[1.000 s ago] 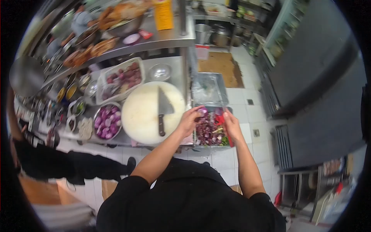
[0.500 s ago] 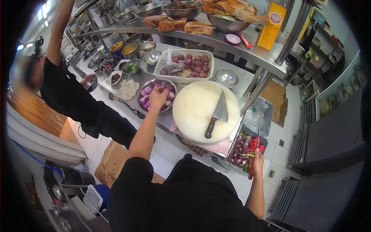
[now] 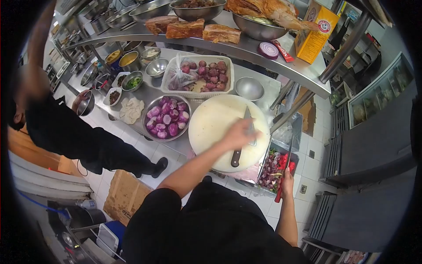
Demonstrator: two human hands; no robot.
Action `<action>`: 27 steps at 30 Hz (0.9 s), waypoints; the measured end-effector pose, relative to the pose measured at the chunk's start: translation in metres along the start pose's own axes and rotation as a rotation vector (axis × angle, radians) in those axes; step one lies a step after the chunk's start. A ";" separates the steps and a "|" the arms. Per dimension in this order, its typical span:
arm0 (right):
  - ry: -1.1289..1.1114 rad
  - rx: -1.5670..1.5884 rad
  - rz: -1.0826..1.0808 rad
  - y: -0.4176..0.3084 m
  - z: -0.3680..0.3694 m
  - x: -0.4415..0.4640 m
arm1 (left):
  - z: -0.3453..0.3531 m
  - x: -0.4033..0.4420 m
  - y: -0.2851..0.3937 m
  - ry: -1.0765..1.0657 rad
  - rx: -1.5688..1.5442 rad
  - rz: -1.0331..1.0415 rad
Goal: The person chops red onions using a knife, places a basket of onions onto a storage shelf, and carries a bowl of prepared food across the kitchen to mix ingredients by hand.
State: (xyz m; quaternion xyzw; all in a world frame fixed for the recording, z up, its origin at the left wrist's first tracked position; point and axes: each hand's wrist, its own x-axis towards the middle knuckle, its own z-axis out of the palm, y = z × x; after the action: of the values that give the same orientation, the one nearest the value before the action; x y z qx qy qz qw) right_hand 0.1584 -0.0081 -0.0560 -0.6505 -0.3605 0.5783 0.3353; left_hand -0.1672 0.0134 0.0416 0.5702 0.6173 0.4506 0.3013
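My left hand (image 3: pixel 241 134) is over the round white cutting board (image 3: pixel 206 119), above the blade of a cleaver with a dark handle (image 3: pixel 236 158). Motion smears its fingers, so what they hold cannot be made out. In my right hand (image 3: pixel 287 181) is a knife with a red handle (image 3: pixel 278 194), its blade pointing up over the bin of onion scraps (image 3: pixel 269 174). Peeled purple onions (image 3: pixel 167 118) fill a steel bowl (image 3: pixel 145 125) left of the board. Behind it, a white basket (image 3: pixel 193 94) holds unpeeled red onions (image 3: pixel 214 72) and a plastic bag.
A co-worker in black (image 3: pixel 66 127) stands at the left. Above the counter, a steel shelf (image 3: pixel 259 46) carries roasted meat (image 3: pixel 222 33), a half onion (image 3: pixel 268 50) and a yellow box (image 3: pixel 314 35). An empty steel bowl (image 3: pixel 249 89) sits behind the board.
My left hand has left the onion bowl and moved right to above the board. My right hand still holds the red-handled knife by the bin. The co-worker has shifted left in view.
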 end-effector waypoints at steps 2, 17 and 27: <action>0.031 -0.002 -0.024 0.000 0.002 0.000 | 0.016 -0.001 0.046 -0.363 -0.079 0.070; 0.340 0.083 0.055 0.035 0.022 -0.043 | -0.161 0.234 -0.240 -0.039 0.655 -0.534; 0.295 0.074 -0.046 0.013 0.048 -0.063 | -0.194 0.192 -0.148 0.075 0.052 -0.499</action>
State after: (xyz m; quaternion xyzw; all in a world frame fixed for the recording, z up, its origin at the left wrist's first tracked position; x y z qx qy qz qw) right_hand 0.1077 -0.0684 -0.0401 -0.7072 -0.3005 0.4815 0.4215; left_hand -0.4353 0.1682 0.0160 0.3907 0.7612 0.3670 0.3651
